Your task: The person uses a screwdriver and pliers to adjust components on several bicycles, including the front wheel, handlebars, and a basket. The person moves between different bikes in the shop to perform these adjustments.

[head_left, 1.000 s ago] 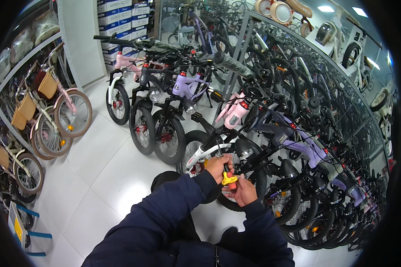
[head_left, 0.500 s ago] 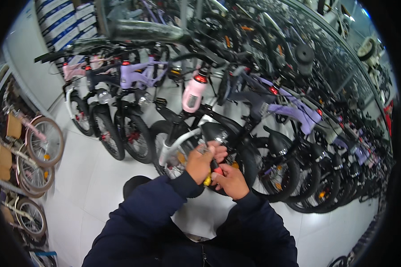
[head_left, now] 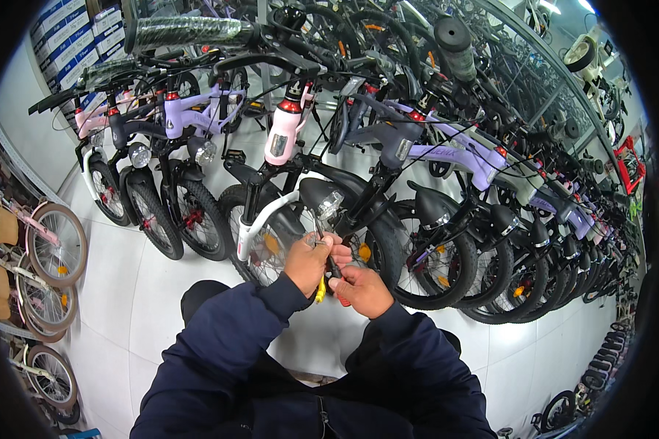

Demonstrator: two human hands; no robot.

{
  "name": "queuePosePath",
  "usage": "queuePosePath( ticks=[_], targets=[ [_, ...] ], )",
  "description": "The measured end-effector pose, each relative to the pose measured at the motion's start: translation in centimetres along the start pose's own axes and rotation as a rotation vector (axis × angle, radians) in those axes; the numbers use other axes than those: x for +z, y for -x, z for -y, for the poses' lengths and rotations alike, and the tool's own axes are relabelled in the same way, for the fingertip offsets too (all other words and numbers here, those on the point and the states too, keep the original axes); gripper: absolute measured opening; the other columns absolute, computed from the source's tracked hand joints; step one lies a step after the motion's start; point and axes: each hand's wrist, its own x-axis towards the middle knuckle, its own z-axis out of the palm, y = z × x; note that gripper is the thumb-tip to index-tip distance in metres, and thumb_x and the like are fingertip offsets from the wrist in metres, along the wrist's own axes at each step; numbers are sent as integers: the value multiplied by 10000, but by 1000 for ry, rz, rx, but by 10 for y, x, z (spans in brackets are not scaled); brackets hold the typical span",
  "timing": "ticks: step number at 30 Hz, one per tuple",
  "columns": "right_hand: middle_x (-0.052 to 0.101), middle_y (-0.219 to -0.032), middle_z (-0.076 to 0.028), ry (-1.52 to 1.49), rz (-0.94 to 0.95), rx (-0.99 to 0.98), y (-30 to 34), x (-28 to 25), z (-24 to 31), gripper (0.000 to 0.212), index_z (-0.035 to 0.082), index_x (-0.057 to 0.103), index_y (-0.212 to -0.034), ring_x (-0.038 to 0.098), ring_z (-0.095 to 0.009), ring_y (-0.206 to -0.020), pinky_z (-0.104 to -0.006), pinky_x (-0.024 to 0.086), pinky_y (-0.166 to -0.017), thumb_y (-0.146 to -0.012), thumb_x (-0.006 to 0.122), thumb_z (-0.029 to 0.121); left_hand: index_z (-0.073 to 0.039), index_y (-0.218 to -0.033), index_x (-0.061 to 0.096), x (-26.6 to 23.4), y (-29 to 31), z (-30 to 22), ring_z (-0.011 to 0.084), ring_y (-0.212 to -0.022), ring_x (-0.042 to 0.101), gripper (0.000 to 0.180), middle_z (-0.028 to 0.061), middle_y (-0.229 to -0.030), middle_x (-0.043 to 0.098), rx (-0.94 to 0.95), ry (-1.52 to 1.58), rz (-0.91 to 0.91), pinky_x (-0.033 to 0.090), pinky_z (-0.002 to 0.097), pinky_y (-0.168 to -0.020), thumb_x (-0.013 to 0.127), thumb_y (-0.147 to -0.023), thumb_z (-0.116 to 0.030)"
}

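Observation:
My left hand (head_left: 310, 262) is closed round slim metal pieces that stick up past its fingertips. A yellow handle (head_left: 321, 290) hangs below that palm. Close beside it, my right hand (head_left: 365, 291) pinches a tool with a red handle (head_left: 343, 298), and its dark upper part reaches toward the left fingers. The tool's exact kind is hidden by the fingers. Just beyond both hands stands a pink bicycle (head_left: 280, 140) with a white fork cover (head_left: 266, 221). A black headlight (head_left: 327, 199) sits right above the hands, apart from them as far as I can see.
Purple and dark bicycles line both sides, including a purple frame (head_left: 458, 162) at right. A plastic-wrapped handlebar grip (head_left: 190, 33) juts out at upper left. Bicycles with tan tyres (head_left: 58, 245) stand on a rack at far left. Pale floor tiles (head_left: 143, 307) lie underfoot.
My view has shifted, so the bicycles appear further left and sharper. Both hands stay together; the red handle now points lower, and the metal pieces above the left fingers show more clearly.

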Motion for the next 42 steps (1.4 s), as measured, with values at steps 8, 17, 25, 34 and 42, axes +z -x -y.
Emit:
queuePosePath(
  ticks=[8,17,25,34,42],
  targets=[
    [574,-951,-60,499,-77,-704,15,8,4,327,90,632,-1004,605,-271,-802,-358,511,-665,-746,778,229,27,-1054,533,-12,-8,20,249,-837,642,232,133,-910,624,-80,131,-101,550,385,-795,486,-999,-194],
    [567,-835,-87,227,-156,-744,19,1,9,185,34,606,-883,573,-244,-676,-331,478,-626,-773,711,139,-39,-954,530,-14,-15,26,167,-644,492,196,30,-722,502,-245,315,-266,475,338,-645,477,-1004,-221],
    [592,-784,-125,170,-672,-702,29,-29,14,90,-7,548,-742,566,-209,-627,-289,441,-584,-800,589,48,-52,-923,518,-17,-19,26,126,-554,391,169,-17,-647,411,-290,178,-263,438,337,-553,489,-993,-204],
    [621,-804,-134,198,-1013,-454,12,-74,-6,110,-12,632,-853,579,-226,-634,-305,453,-597,-817,673,83,-22,-939,530,-9,-11,29,107,-537,386,142,-22,-644,413,-272,7,-44,436,330,-545,522,-962,-161],
    [642,-819,-139,216,-1151,-397,19,-100,-6,113,-11,648,-860,611,-259,-702,-321,479,-668,-804,681,82,-26,-913,524,-7,-11,29,103,-491,378,114,-26,-602,384,-243,9,-101,401,308,-493,546,-912,-138]
  ],
)
